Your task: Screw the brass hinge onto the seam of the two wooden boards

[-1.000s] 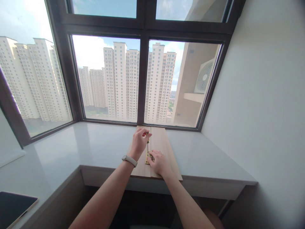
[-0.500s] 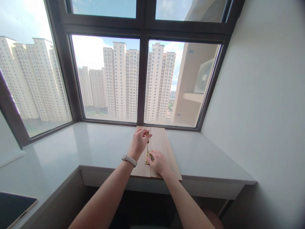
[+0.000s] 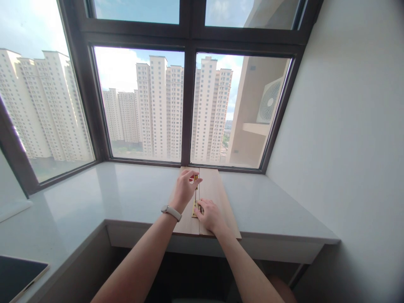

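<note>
Two pale wooden boards (image 3: 217,198) lie side by side on the white sill, with a narrow seam between them. Pinched in the fingers of my left hand (image 3: 185,185) is a screwdriver (image 3: 196,180) with a yellow and dark handle. Its thin shaft runs down toward a brass hinge (image 3: 195,212) on the boards near the seam; the tip is too small to make out. My right hand (image 3: 210,215) rests on the right board, thumb and fingers closed on the hinge and hiding part of it. Something red shows within my left fingers.
The white sill (image 3: 139,189) spreads to both sides of the boards and ends in a front edge. A dark-framed window (image 3: 187,105) stands behind, a white wall (image 3: 344,126) to the right. A dark flat device (image 3: 20,275) lies at the lower left.
My left fingers have shifted slightly around the screwdriver handle, and less of the red shows. My right hand stays in place on the hinge.
</note>
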{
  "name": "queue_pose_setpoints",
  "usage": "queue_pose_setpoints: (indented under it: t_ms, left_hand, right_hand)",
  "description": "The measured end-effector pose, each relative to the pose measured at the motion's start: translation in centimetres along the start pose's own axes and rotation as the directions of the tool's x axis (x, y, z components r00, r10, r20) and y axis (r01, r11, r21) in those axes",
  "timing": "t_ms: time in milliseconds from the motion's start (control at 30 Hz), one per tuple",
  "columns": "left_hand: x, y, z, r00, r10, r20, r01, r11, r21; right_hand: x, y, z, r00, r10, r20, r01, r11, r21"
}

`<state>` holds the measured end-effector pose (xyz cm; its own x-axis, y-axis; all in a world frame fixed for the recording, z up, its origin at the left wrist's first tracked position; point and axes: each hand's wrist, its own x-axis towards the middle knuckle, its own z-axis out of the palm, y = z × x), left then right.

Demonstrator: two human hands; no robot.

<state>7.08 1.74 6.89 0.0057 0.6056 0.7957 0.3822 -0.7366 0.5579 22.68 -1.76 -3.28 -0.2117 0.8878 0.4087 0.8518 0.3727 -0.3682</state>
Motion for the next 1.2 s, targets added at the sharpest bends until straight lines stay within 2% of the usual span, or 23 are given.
queue_pose_setpoints:
  t_ms: [167, 467, 733, 1033, 1200]
  left_hand:
    - [0.12, -0.27, 0.32, 0.999, -0.048, -0.023, 0.049, 0.999, 0.024]
    - [0.06, -0.34, 0.26, 1.000, -0.017, -0.014, 0.016, 1.000, -0.014]
    - [0.13, -0.28, 0.34, 0.998, -0.045, -0.045, 0.048, 0.996, 0.072]
    - [-0.03, 0.26, 0.65, 1.000, -0.014, -0.028, 0.014, 1.000, 0.005]
    - [-0.15, 0.28, 0.60, 0.999, -0.024, -0.031, 0.025, 0.998, 0.052]
  right_hand:
    - [-0.01, -0.03, 0.02, 1.000, -0.001, 0.000, 0.001, 1.000, -0.021]
    - [-0.05, 0.22, 0.21, 1.000, -0.020, -0.013, 0.020, 1.000, -0.017]
    - [-0.03, 0.27, 0.22, 1.000, -0.025, -0.017, 0.024, 0.999, -0.024]
    - [-0.06, 0.25, 0.15, 1.000, -0.024, -0.014, 0.023, 1.000, -0.021]
    - [-0.09, 0.19, 0.12, 1.000, -0.024, -0.016, 0.024, 0.999, -0.024]
